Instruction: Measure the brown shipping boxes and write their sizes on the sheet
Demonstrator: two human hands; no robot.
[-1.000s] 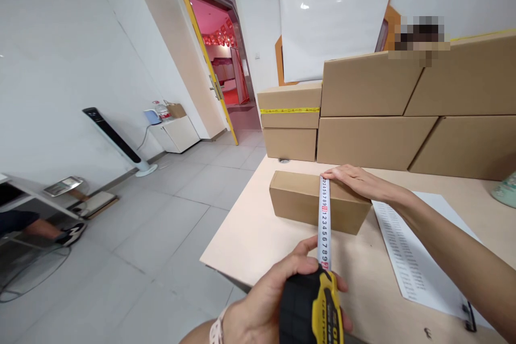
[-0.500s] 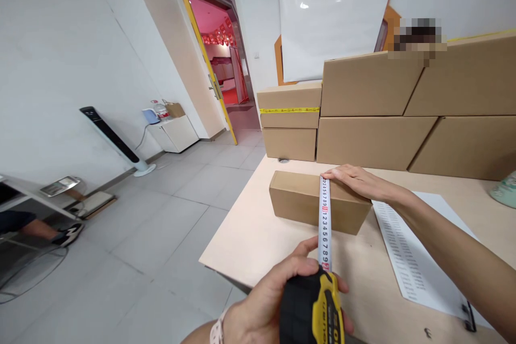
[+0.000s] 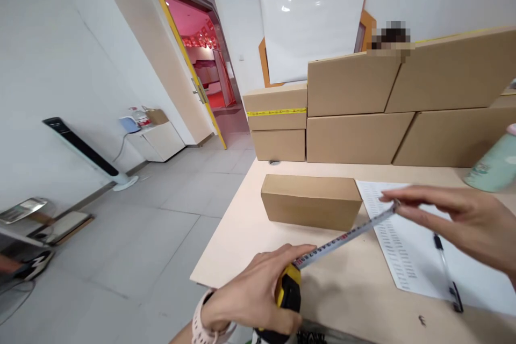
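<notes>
My left hand [image 3: 258, 290] is wrapped round a yellow and black tape measure [image 3: 289, 290] close to the table's front edge. From its case the white blade [image 3: 342, 240] runs out to the upper right. Thumb and fingers of my right hand [image 3: 455, 215] pinch the blade's end, above a printed sheet. Behind the blade a long, closed cardboard box [image 3: 310, 203] lies on the table; neither hand touches it.
Larger cardboard boxes [image 3: 355, 137] stand stacked along the table's back. A printed sheet [image 3: 387, 242] with a pen [image 3: 445, 263] on it lies at right, near a green bottle [image 3: 494, 164]. A person's head, blurred, shows behind the stack. A tower fan [image 3: 84, 145] stands on the floor.
My right hand has left the cardboard box and moved right with the tape's end. The blade has swung from across the box's top to slanting in front of it. The view has shifted right.
</notes>
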